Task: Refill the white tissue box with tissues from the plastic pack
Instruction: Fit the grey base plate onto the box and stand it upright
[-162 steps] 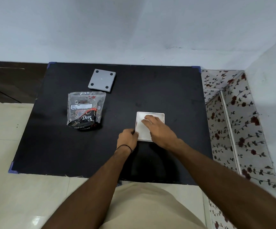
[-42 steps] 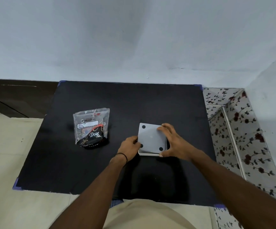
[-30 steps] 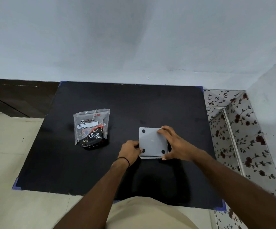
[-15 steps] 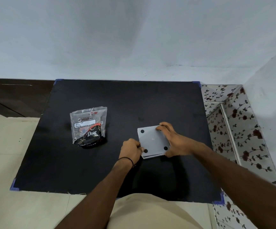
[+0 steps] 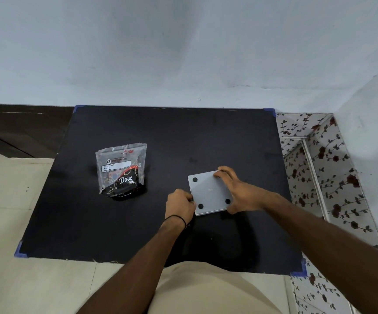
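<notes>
While a pale wall (image 5: pixel 183 53) fills the far half of the scene, a square black table (image 5: pixel 183 137) with blue corner guards spreads below it, flanked on the right by a white panel (image 5: pixel 333 177) printed with dark roses. A person in beige stands at the near edge, both bare arms reaching over the tabletop. Left of centre, the plastic pack (image 5: pixel 121 171) of tissues lies flat on the table, well apart from the hands. Right of centre sits the white tissue box (image 5: pixel 208 191), grey underside up and skewed to the table's edges, three black round pads (image 5: pixel 195 179) showing. The right hand (image 5: pixel 242 193) grips its right side, fingers curled over the far corner and thumb at the near corner. The left hand (image 5: pixel 179 205), a thin black band (image 5: pixel 176 217) on the wrist, is closed against the box's near left corner, gripping it.
</notes>
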